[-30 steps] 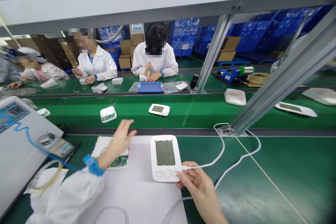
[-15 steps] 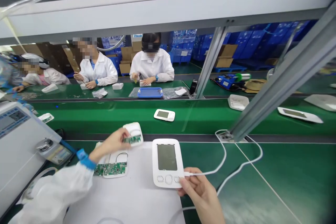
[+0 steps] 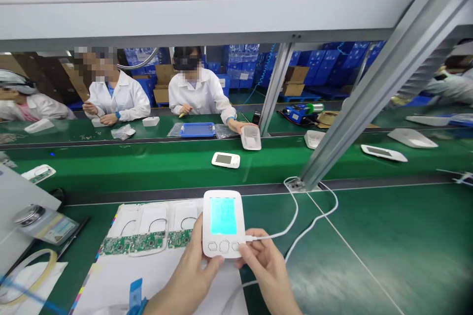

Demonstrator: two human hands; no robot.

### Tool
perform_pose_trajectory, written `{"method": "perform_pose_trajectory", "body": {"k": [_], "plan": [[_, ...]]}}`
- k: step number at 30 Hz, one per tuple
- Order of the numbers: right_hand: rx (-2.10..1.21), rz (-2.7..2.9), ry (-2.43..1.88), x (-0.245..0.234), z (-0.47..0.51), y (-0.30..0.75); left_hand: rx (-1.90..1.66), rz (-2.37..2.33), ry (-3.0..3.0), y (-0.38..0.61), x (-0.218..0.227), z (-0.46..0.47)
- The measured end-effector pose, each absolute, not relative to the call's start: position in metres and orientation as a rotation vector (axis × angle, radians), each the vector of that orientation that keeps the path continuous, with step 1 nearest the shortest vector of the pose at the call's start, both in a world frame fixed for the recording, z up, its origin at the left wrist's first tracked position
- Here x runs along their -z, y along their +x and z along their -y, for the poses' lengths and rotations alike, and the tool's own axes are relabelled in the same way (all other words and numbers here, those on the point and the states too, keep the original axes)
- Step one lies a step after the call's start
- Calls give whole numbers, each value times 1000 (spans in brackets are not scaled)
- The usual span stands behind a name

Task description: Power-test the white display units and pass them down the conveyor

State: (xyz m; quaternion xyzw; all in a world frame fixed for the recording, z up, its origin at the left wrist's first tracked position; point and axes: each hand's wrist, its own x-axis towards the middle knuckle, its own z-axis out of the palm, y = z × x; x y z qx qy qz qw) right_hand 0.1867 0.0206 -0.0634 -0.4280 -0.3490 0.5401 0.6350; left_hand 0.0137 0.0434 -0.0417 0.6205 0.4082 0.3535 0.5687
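A white handheld device (image 3: 223, 224) with a lit cyan screen and outlined buttons is held upright between my hands. My left hand (image 3: 192, 266) is closed around its left side, thumb at the lower edge. My right hand (image 3: 264, 266) grips its lower right corner, where the plug of a white cable (image 3: 275, 235) enters the side. Left of my left hand, several opened white housings with green circuit boards (image 3: 148, 242) lie in a row on a white sheet (image 3: 148, 278). The rightmost of them is partly hidden by my hand and the device.
Across the bench runs a green conveyor (image 3: 177, 170) carrying a device with a dark screen (image 3: 225, 160). A metal post (image 3: 369, 83) rises at the right. At left stand a dispenser bottle (image 3: 44, 224) and a tape roll (image 3: 37, 275). A co-worker's hand (image 3: 238, 127) holds a white shell.
My left hand has put the housing with its board down in the row and taken hold of the device. The screen has turned from grey to lit cyan. The view has shifted right.
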Motion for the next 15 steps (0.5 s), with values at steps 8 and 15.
{"method": "perform_pose_trajectory", "body": {"k": [8, 15], "plan": [[-1378, 897, -919, 72, -14, 186, -829, -950, 1275, 9, 48, -39], [-1409, 836, -942, 78, -14, 187, -762, -973, 1232, 13, 42, -37]]}}
